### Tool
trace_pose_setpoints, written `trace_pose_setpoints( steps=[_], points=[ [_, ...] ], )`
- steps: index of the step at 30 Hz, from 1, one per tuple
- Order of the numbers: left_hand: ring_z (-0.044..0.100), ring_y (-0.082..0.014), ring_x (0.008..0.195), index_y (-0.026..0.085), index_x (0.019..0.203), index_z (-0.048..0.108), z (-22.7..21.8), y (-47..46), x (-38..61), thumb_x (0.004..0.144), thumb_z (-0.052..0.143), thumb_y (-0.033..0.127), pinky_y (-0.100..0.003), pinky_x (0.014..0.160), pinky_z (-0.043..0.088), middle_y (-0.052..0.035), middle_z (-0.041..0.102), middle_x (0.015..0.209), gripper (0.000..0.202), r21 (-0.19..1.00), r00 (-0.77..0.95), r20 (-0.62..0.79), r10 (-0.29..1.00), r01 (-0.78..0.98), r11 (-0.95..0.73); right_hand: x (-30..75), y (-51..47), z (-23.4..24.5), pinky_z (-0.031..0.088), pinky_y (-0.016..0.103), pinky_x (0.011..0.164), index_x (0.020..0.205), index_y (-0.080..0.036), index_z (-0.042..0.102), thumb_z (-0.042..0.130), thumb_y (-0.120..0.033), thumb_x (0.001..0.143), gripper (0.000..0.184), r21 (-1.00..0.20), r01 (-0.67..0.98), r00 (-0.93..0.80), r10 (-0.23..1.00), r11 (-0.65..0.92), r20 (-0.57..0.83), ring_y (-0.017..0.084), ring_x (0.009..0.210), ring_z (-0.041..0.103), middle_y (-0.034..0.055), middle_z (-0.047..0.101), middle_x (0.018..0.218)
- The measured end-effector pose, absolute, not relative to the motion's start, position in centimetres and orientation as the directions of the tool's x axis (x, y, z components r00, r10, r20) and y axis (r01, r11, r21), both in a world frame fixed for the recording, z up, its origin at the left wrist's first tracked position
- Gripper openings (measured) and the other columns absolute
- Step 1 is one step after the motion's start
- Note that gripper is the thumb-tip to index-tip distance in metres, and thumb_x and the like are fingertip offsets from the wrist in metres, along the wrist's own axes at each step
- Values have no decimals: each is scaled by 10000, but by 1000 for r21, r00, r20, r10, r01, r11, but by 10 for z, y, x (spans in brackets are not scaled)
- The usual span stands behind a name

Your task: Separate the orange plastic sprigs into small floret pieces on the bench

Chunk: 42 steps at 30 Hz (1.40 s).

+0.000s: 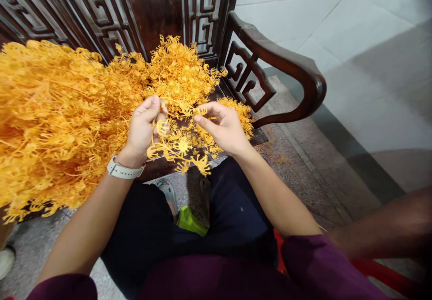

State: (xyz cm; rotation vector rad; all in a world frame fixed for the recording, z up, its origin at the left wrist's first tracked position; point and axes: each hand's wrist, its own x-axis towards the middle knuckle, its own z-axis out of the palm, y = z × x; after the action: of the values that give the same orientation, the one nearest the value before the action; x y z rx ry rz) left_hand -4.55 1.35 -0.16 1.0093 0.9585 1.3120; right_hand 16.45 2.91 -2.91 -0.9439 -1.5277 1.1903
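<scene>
A large mass of dried, finely branching orange-yellow plant sprigs (57, 120) fills the left side, spreading over the seat of a dark carved wooden chair (286, 61). My left hand (143, 127) grips a loose tangle of these sprigs (182, 147) above my lap, with a white-strapped wristwatch (124, 169) on that wrist. My right hand (222, 127) pinches the same tangle between thumb and forefinger, a short way to the right. The sprigs hide most of the chair seat.
My dark trousers (141, 228) and purple sleeves lie below my hands, with a green object (191, 221) between my knees. Another person's arm (381, 228) reaches in at right above a red frame (381, 273). Speckled stone floor (303, 178) carries scattered orange bits.
</scene>
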Motion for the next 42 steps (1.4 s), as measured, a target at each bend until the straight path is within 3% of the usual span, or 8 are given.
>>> trace_pose_setpoints(
  steps=[4,7,10,14,23,28,33,42],
  points=[
    [215,-81,347,217,791,567,-6,15,-50,1037,582,425,-238,392,200,87,346,425,323,988,3,-14,1000,-151,15,164,30,-25,490,333,807,879,-227,648,828,-458,864,294,-961,-141,-142,955,239,259,150,839,595,-6,645,870],
    [276,-87,410,204,771,564,-10,14,-51,1027,599,416,-252,454,233,75,365,476,335,992,128,75,989,92,-88,165,31,-20,507,314,810,923,-253,615,817,-449,870,287,-943,-252,-58,969,219,240,162,925,631,2,668,937],
    [390,-100,549,189,714,496,-11,11,-49,1047,566,420,-266,550,301,38,425,611,411,870,398,153,905,380,-314,167,32,-16,526,311,806,947,-267,567,784,-463,891,298,-916,-365,-37,981,166,192,173,969,663,9,702,981],
    [426,-109,602,189,726,450,-10,4,-41,1080,493,381,-290,623,315,39,447,647,405,707,605,59,794,537,-461,169,31,-12,550,331,855,948,-260,568,779,-465,888,300,-880,-467,-75,988,88,138,178,966,697,3,709,926],
    [433,-131,579,205,753,456,-16,2,-37,1083,466,411,-320,616,263,32,465,639,389,601,639,-19,769,622,-502,167,29,-9,526,288,735,965,-256,591,860,-472,823,373,-865,-500,-137,989,-27,49,128,745,546,-28,579,806],
    [429,-127,569,204,744,466,-13,1,-35,1083,472,411,-315,621,266,38,453,621,397,621,694,-46,719,584,-523,163,23,-8,405,266,570,945,-266,515,830,-501,852,403,-882,-472,-165,983,-2,85,85,573,368,-61,483,759],
    [429,-121,531,199,743,560,-12,-4,-27,1074,485,400,-319,605,251,38,468,590,394,634,743,-50,667,540,-554,153,14,-7,210,256,449,985,-271,516,816,-532,867,415,-874,-484,-250,964,-47,87,50,465,208,-83,524,729],
    [419,-121,537,195,688,516,-11,-5,-24,1079,485,388,-318,610,263,33,468,584,438,669,786,-27,618,474,-573,149,6,-5,144,248,407,1023,-270,544,789,-469,909,336,-867,-492,-309,947,-81,87,29,416,191,-76,600,729]
  ],
)
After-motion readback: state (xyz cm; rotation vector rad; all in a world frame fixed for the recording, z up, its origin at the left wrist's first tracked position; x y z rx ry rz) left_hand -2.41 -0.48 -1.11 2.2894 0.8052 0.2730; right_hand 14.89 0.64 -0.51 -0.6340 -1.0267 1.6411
